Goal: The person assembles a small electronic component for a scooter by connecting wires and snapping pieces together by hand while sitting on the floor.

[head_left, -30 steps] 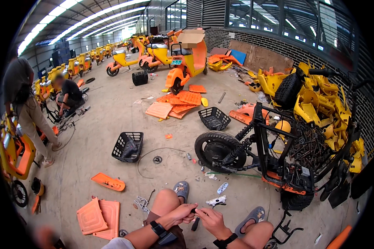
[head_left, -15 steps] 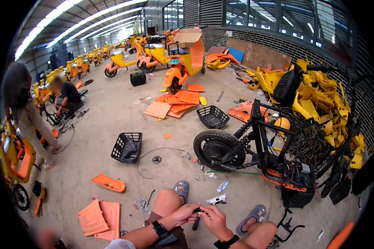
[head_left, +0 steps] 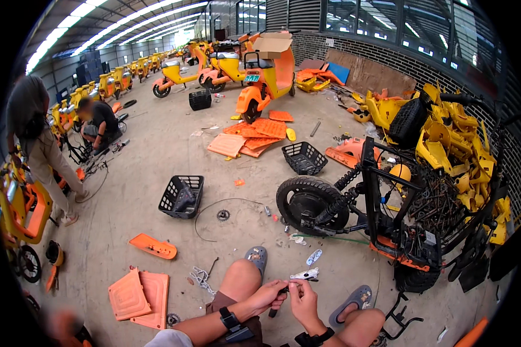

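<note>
My left hand is closed on a small black part, mostly hidden by the fingers, above the floor between my knees. My right hand meets it from the right, thumb and fingers pinched at the tip of the left fingers; what lies in that pinch is too small to make out. Below the hands a dark handle-like piece shows, partly covered. Just beyond them a white and black part lies on the floor.
A stripped black scooter frame with its wheel stands at the right, near piled yellow panels. Black baskets, orange panels and a loose cable lie about. Two people are at the left; scooters stand behind.
My right hand has turned more upright, its fingers now pinched closer to the left fingertips. The whole view has shifted slightly; the left hand still grips the black part.
</note>
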A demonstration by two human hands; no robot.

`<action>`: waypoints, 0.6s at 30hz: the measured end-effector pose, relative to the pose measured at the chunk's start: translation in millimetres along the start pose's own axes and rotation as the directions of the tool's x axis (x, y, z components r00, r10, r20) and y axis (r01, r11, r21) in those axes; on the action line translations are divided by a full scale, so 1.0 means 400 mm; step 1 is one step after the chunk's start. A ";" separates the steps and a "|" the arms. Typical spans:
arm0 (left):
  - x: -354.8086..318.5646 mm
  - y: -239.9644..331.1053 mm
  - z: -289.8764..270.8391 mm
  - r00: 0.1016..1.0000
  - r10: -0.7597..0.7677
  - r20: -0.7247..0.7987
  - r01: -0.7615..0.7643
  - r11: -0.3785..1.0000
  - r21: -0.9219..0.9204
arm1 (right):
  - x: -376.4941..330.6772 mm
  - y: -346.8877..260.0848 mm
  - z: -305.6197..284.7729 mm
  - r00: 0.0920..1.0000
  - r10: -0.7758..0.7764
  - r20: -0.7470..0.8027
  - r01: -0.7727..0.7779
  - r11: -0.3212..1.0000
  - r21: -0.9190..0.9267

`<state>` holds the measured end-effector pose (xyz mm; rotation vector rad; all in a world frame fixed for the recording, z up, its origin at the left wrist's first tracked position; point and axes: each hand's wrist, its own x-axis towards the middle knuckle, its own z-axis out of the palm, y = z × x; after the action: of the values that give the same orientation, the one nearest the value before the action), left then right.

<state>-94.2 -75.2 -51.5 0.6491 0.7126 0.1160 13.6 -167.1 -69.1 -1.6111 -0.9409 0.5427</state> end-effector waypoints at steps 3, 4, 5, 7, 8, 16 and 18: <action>0.007 -0.001 -0.011 0.998 0.038 0.047 -0.035 0.998 -0.061 | 0.006 -0.025 0.000 0.993 -0.117 -0.023 0.115 0.991 -0.073; 0.009 -0.002 -0.015 0.996 0.053 0.071 -0.047 0.995 -0.088 | 0.011 -0.032 -0.001 0.980 -0.199 -0.025 0.194 0.972 -0.132; 0.009 0.001 -0.014 0.996 0.079 0.046 -0.074 0.992 -0.097 | 0.016 -0.038 -0.002 0.960 -0.279 -0.022 0.270 0.944 -0.190; 0.010 0.004 -0.007 0.993 0.114 -0.009 -0.115 0.987 -0.116 | 0.018 -0.039 -0.003 0.976 -0.216 0.001 0.214 0.968 -0.132; 0.006 0.003 -0.007 0.994 0.108 -0.032 -0.111 0.988 -0.103 | 0.016 -0.038 -0.002 0.983 -0.184 0.013 0.184 0.977 -0.104; -0.002 0.010 0.003 0.993 0.114 -0.042 -0.117 0.992 -0.056 | 0.013 -0.058 -0.010 0.988 -0.151 0.017 0.152 0.985 -0.076; -0.003 0.011 0.003 0.992 0.117 -0.052 -0.119 0.992 -0.039 | 0.010 -0.057 -0.008 0.991 -0.131 -0.018 0.129 0.989 -0.075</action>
<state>-94.0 -72.8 -47.6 0.6497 0.7171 0.2564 12.0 -164.7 -45.8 -1.6050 -1.0512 0.4028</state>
